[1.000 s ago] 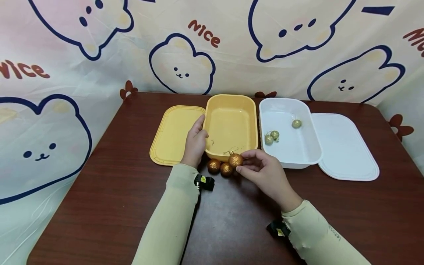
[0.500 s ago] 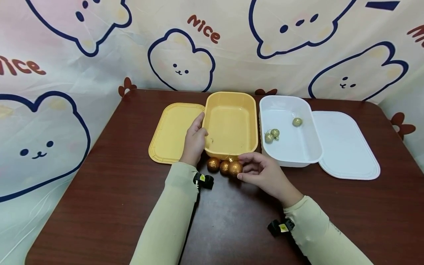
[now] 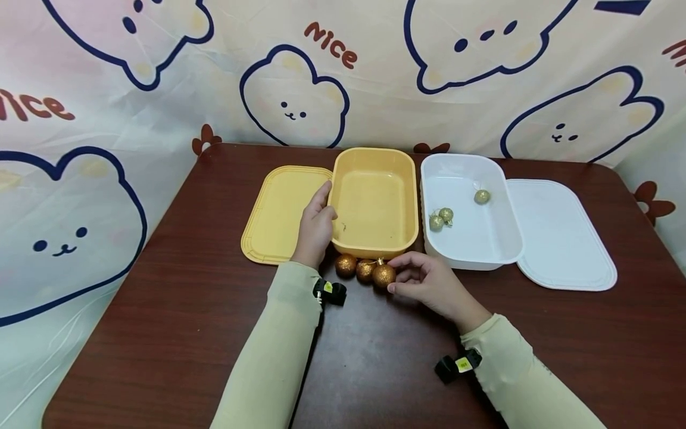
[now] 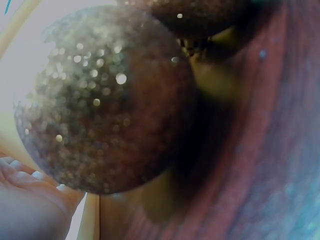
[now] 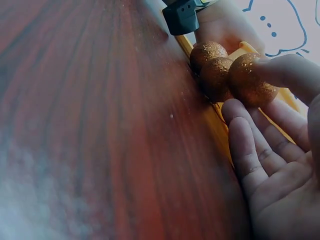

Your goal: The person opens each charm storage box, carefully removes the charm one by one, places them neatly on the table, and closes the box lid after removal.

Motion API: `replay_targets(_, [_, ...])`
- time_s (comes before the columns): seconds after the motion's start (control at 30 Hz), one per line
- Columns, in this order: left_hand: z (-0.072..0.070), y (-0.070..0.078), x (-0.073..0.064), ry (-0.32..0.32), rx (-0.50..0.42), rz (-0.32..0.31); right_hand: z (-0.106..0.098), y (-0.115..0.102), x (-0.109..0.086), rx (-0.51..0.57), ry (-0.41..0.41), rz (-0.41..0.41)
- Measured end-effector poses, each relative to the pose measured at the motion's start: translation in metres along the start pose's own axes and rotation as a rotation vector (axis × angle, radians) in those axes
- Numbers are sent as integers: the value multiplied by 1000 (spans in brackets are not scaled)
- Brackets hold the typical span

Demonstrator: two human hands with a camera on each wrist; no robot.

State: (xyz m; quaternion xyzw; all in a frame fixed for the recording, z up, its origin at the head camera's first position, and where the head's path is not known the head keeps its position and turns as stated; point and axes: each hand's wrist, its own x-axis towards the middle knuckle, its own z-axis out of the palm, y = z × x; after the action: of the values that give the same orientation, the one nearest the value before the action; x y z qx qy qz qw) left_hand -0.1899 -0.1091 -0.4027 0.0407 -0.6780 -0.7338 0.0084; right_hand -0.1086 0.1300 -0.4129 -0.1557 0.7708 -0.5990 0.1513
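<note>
Three glittery copper Christmas balls stand in a row against the front of a yellow plastic box (image 3: 373, 202). My right hand (image 3: 434, 289) pinches the rightmost Christmas ball (image 3: 383, 276) between thumb and fingers, low by the middle ball (image 3: 365, 271). In the right wrist view, thumb and fingertips touch this held ball (image 5: 251, 82). My left hand (image 3: 314, 231) grips the left side of the yellow box, thumb at the rim and a finger along the outside. A large, blurred Christmas ball (image 4: 107, 105) fills much of the left wrist view, with part of a hand (image 4: 32, 210) beside it.
The yellow lid (image 3: 281, 217) lies left of the yellow box. To the right stands a white box (image 3: 471, 238) with three small gold balls (image 3: 481, 196) inside; its white lid (image 3: 565, 235) lies farther right. A printed cloth (image 3: 375, 107) hangs behind the brown table (image 3: 177, 322).
My right hand has lowered the copper Christmas ball from the box's front rim to beside the other two, then shifted slightly right. My left hand stays on the yellow box.
</note>
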Motion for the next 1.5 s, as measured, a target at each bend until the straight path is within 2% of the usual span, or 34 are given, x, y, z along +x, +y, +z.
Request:
replay_targets(0.77, [-2, 0, -1, -3, -19, -7, -5, 4, 3, -69, 10, 40])
replay_targets(1.07, [-1, -1, 0, -10, -24, -4, -5, 4, 3, -142, 29, 66])
replay_targets(1.3, [-1, -1, 0, -11, -28, -3, -5, 3, 3, -204, 39, 54])
replay_targets(1.5, [-1, 0, 0, -10, -15, -3, -5, 3, 3, -209, 41, 63])
